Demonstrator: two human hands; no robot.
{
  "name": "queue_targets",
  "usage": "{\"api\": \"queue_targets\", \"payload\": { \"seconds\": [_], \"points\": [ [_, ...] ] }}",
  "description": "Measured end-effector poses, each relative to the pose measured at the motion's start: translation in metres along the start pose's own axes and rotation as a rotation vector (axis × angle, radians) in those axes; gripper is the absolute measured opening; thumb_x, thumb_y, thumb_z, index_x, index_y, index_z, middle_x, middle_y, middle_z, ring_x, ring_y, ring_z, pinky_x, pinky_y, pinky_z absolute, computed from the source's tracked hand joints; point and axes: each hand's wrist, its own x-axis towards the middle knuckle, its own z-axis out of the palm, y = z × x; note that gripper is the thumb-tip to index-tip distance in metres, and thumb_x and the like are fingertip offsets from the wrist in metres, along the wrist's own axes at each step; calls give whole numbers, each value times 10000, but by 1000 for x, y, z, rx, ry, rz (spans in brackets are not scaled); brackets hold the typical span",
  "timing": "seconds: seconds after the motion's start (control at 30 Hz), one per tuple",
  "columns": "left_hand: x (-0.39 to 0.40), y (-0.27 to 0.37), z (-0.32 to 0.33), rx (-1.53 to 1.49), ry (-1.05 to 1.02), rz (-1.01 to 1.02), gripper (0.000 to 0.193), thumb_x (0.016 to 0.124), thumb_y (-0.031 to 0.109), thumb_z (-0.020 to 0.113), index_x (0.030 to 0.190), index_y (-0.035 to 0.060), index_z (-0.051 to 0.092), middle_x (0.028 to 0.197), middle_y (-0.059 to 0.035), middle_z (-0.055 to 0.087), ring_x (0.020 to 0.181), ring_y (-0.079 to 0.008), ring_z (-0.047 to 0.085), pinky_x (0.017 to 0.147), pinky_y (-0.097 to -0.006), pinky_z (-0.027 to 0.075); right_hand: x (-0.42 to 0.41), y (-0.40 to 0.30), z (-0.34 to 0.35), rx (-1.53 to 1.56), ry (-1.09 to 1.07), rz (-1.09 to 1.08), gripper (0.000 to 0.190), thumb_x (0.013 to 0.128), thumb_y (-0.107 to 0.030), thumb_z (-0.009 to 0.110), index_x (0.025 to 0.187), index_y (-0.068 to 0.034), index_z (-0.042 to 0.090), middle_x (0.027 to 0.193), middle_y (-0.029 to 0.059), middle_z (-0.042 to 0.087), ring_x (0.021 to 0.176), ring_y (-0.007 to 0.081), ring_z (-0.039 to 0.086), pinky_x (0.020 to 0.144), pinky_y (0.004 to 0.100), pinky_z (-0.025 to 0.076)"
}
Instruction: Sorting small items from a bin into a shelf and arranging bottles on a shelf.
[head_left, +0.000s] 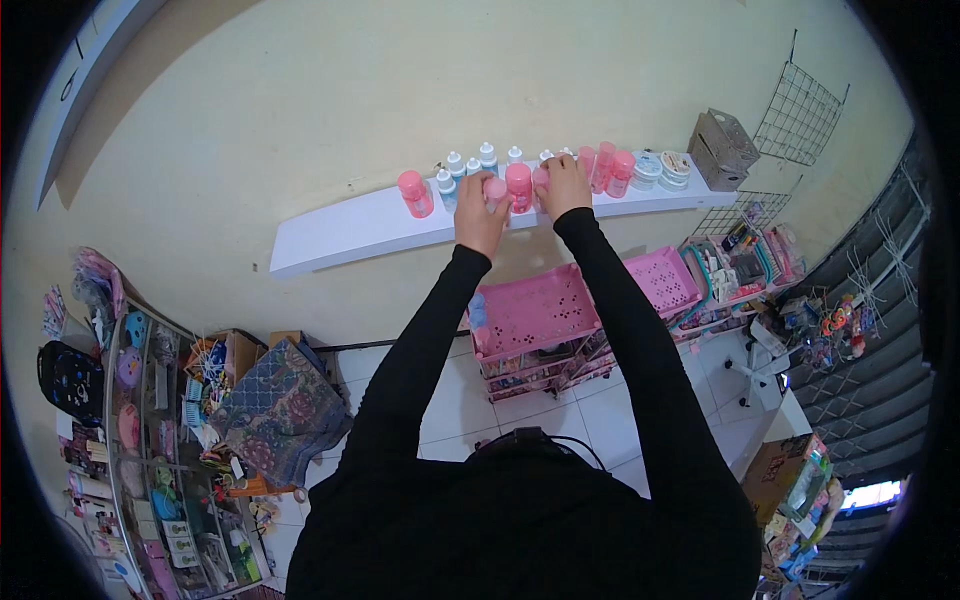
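A white wall shelf (360, 231) runs across the wall before me, with bottles and jars standing on it. My left hand (480, 217) is closed around a pink bottle (495, 190). My right hand (564, 186) has its fingers around another pink bottle (541, 180), partly hidden by them. Between the hands stands a pink-capped bottle (518, 189). Another pink bottle (415, 195) is left of my left hand. White-capped bottles (487, 156) stand behind. To the right of my right hand are several pink bottles (619, 174) and stacked round tubs (674, 171).
A grey basket (724, 150) stands at the shelf's right end. Below are pink plastic trolleys (534, 311) and a filled rack (731, 270). A glass display case (150, 450) and a flowered cloth (289, 412) over goods are at the left. Wire grids (801, 112) hang at the right.
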Motion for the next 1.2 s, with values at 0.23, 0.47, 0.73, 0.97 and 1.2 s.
{"api": "queue_targets", "payload": {
  "seconds": [0.23,0.47,0.73,0.97,1.2],
  "points": [
    [-56,-14,-16,-125,-318,-230,377,612,106,705,930,8,528,875,-114,515,772,-229,529,665,-308,461,-55,3,-30,543,-41,285,336,595,-154,683,860,-20,527,788,121,580,738,260,571,673,331,456],
    [-82,-85,16,115,-530,-122,364,554,79,703,876,30,543,852,-127,557,777,-264,558,688,-321,463,-144,-1,10,706,-379,445,378,589,-154,701,907,-23,543,796,107,603,708,211,597,641,300,472],
    [-88,-121,31,415,-684,-105,202,598,42,600,786,20,530,823,-165,552,818,-342,530,715,-391,448,-201,-20,93,594,-547,388,390,587,-135,707,930,-31,553,838,113,604,732,230,598,654,299,477],
    [-108,-138,39,460,-631,-153,270,565,35,616,827,29,547,818,-166,559,793,-337,546,708,-381,453,-199,-35,109,729,-490,388,329,620,-57,677,920,-27,547,860,116,591,757,235,591,658,299,489],
    [-101,-136,28,417,-711,-177,281,587,70,621,862,38,575,854,-170,564,815,-334,550,722,-377,455,-197,-43,122,728,-398,332,325,628,-39,663,926,-27,532,865,119,581,755,236,590,659,301,491]
  ]
}}
